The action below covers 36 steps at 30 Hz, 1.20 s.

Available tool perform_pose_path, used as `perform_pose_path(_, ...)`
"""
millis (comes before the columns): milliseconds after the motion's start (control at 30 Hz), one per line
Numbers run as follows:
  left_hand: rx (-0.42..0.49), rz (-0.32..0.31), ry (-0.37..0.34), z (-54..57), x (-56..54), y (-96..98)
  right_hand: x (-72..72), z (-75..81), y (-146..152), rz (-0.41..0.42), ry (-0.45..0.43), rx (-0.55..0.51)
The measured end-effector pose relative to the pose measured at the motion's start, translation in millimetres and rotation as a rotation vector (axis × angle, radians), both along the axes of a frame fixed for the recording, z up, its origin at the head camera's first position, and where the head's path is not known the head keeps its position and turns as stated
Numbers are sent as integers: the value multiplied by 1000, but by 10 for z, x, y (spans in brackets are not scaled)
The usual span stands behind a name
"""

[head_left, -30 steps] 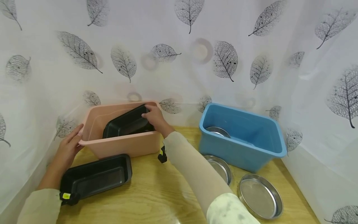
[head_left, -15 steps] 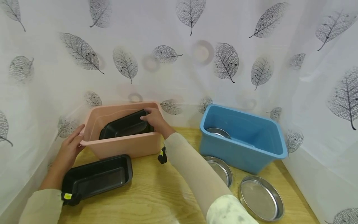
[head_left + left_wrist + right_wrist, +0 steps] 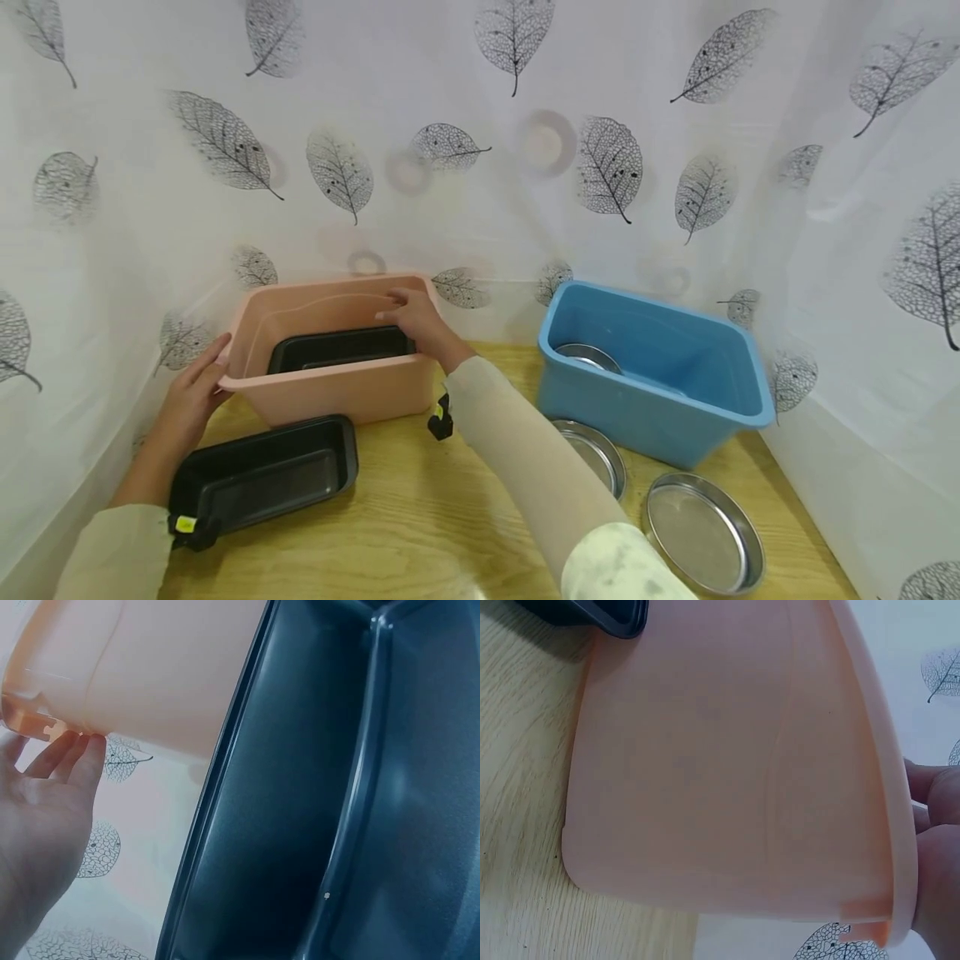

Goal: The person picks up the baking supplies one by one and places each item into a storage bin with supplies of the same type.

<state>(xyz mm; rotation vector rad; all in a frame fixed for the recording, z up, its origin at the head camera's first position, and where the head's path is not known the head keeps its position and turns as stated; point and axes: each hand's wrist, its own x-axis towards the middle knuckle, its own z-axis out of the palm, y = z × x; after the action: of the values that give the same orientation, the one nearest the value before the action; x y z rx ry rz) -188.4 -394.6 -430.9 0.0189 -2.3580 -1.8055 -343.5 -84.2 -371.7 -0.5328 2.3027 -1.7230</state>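
Note:
The pink bin (image 3: 337, 397) stands at the back left. My left hand (image 3: 191, 392) holds the rim at its left end; in the left wrist view the fingertips (image 3: 79, 742) sit under the lip. A black loaf pan (image 3: 341, 347) lies low inside this bin, partly hidden by its front wall. Over the bin's right end hangs my right hand (image 3: 416, 318), its fingers spread loosely above the pan and holding nothing. In the right wrist view the bin's end wall (image 3: 697, 765) hides most of that hand. Another black loaf pan (image 3: 270, 479) lies in front of the bin, beside my left wrist.
A blue bin (image 3: 622, 417) stands at the back right with a round metal pan (image 3: 588, 354) inside. Two more round pans, the nearer pan (image 3: 693, 529) and the farther pan (image 3: 592, 454), lie before it on the wooden table (image 3: 420, 533). Leaf-printed sheeting (image 3: 487, 217) encloses the space.
The black loaf pan under my right hand has gone down from a tilted position to lying low in the pink bin. My right fingers have let go of it; the left hand stays at the rim.

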Motion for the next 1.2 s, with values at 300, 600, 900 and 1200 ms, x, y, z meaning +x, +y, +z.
perform_pose_path(300, -29, -1, 3, 15, 6, -6, 118, 78, 100, 105, 48, 14)
perform_pose_path(600, 5, -14, 2, -14, -12, -8, 257, 104, 224, 200, 111, 16)
perform_pose_path(900, -4, -5, -5, -15, -27, 6, 578, 155, 352, 278, 76, -37)
perform_pose_path(1200, -55, 18, -15, -13, -12, 22, 890, 63, 468, 325, 15, -70)
